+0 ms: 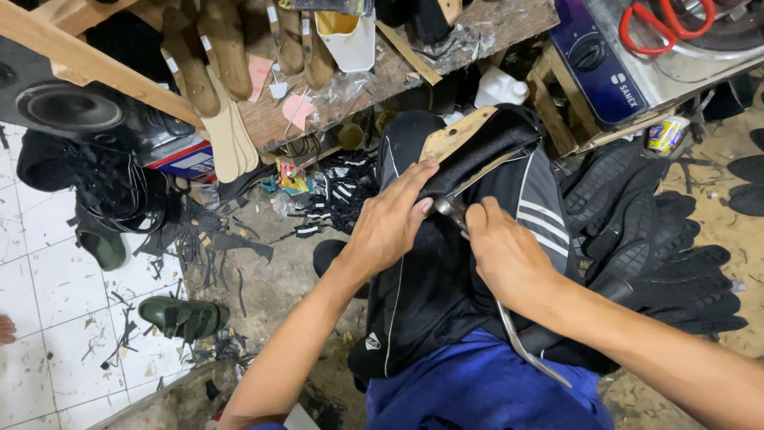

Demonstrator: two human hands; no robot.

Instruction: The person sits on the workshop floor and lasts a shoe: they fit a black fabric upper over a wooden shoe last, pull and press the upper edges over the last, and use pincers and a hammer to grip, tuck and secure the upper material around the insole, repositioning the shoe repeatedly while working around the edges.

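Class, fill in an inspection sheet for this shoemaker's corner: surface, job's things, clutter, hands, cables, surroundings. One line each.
Surface: no table; work rests on the person's lap, in black striped trousers.
Job's things: black shoe upper stretched over a wooden last; metal pincers, long handle trailing down.
Clutter: black offcuts on the floor, pile of black soles, green sandal.
Hands: left hand presses the upper; right hand grips the pincers.
Cables: black cords beside a speaker.
Surroundings: wooden bench with shoe lasts, white floor tiles, blue-fronted appliance.
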